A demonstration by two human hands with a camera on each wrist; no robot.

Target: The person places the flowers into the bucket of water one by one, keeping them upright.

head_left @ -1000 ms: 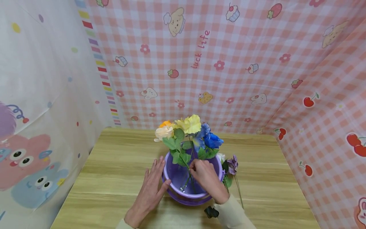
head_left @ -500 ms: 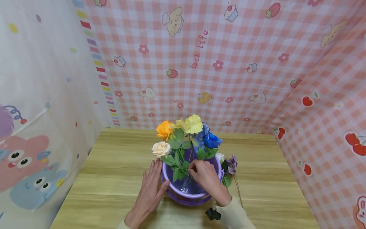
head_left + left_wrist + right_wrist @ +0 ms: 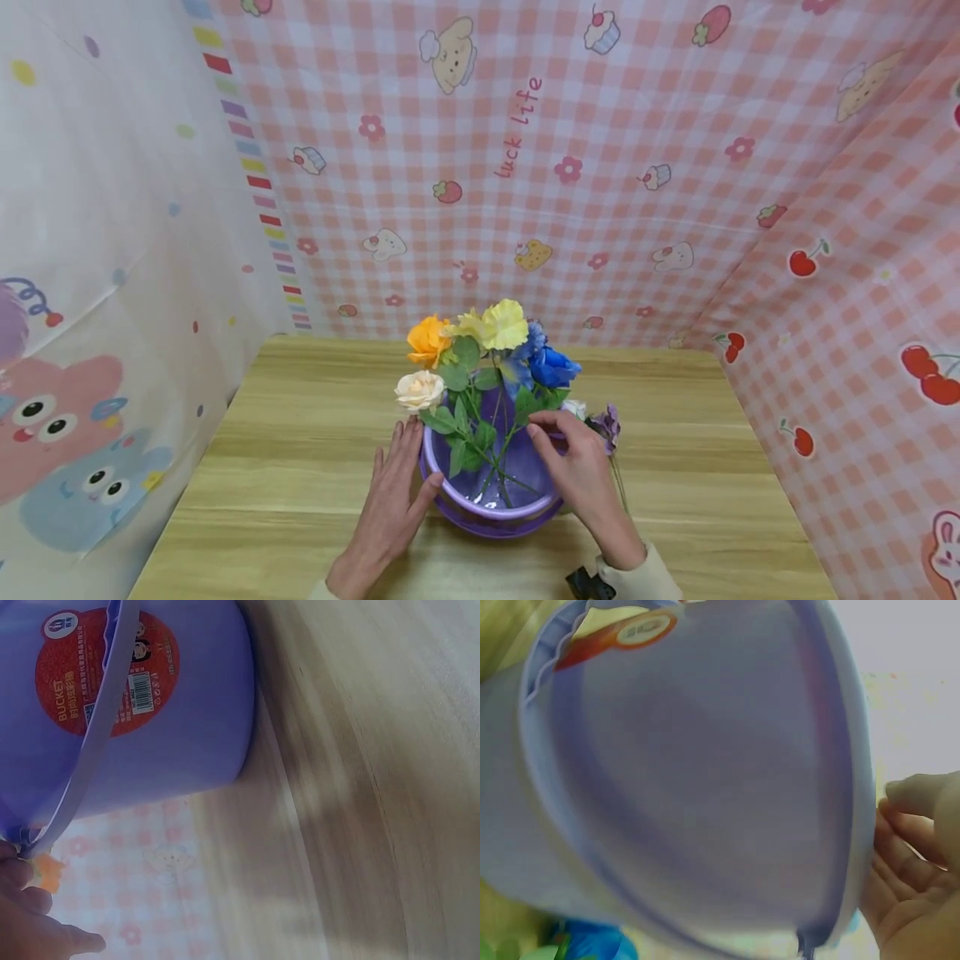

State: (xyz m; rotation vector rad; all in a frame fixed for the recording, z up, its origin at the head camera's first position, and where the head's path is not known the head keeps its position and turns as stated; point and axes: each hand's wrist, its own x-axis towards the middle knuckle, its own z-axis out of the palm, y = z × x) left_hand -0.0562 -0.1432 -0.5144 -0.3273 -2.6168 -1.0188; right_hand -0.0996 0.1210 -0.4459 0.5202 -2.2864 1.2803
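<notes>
A purple bucket point(image 3: 517, 512) with a handle stands on the table, holding artificial flowers: an orange flower point(image 3: 428, 340), a cream rose point(image 3: 420, 390), a yellow flower point(image 3: 505, 324) and a blue flower point(image 3: 553, 367). Their green stems cross inside it. My left hand point(image 3: 393, 492) lies along the bucket's left side with fingers extended. Over the right rim, my right hand point(image 3: 581, 471) has its thumb and fingers loosely bent near the blue flower's leaves point(image 3: 527, 407). In the right wrist view nothing shows between those fingertips, which are close to the rim point(image 3: 862, 772).
A white flower point(image 3: 574, 408) and a purple flower point(image 3: 609, 423) lie right of the bucket, partly behind my right hand. A small black device point(image 3: 588, 583) is at my right wrist. Patterned cloths point(image 3: 480, 150) rise behind and beside the wooden table point(image 3: 300, 400).
The cream rose has swung left and down toward the bucket's rim, uncovering the orange flower. My right hand has let go of the stem and moved right; my left hand has stayed put.
</notes>
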